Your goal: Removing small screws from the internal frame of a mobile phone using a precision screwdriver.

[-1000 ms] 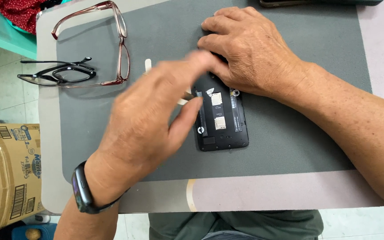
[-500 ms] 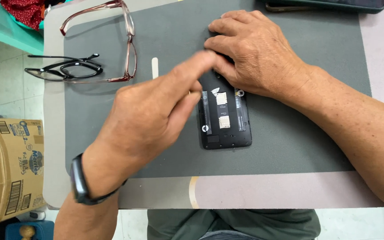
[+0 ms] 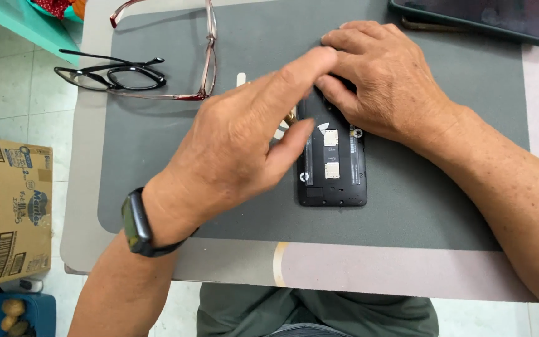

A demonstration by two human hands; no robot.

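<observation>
A person leaned over a counter (image 3: 407, 274) covered by a grey work mat (image 3: 444, 206), both hands on a black phone (image 3: 332, 168) with its back cover off. Nearest the viewer, the left hand (image 3: 238, 150), a dark band (image 3: 135, 223) at its wrist, lay fingers extended and loosely spread across the phone's upper left edge, gripping nothing that could be seen. A small brass-coloured piece showed under its fingers, possibly a tool, though the view was too blocked to say. The phone lay flat on the middle of the mat, its long axis running near to far, its open back facing up and its card slots exposed; the near end pointed at the person. Beyond it, the right hand (image 3: 388, 87) pressed down with curled fingers on the phone's far end, pinning it. With the inner parts bare, a slip of either hand seemed liable to scrape the contacts or skid the phone across the mat. Farther left lay two pairs of glasses (image 3: 157, 68), one black, one reddish, and a small white stick (image 3: 241, 78). At the far right edge rested a dark tablet (image 3: 481, 19).
</observation>
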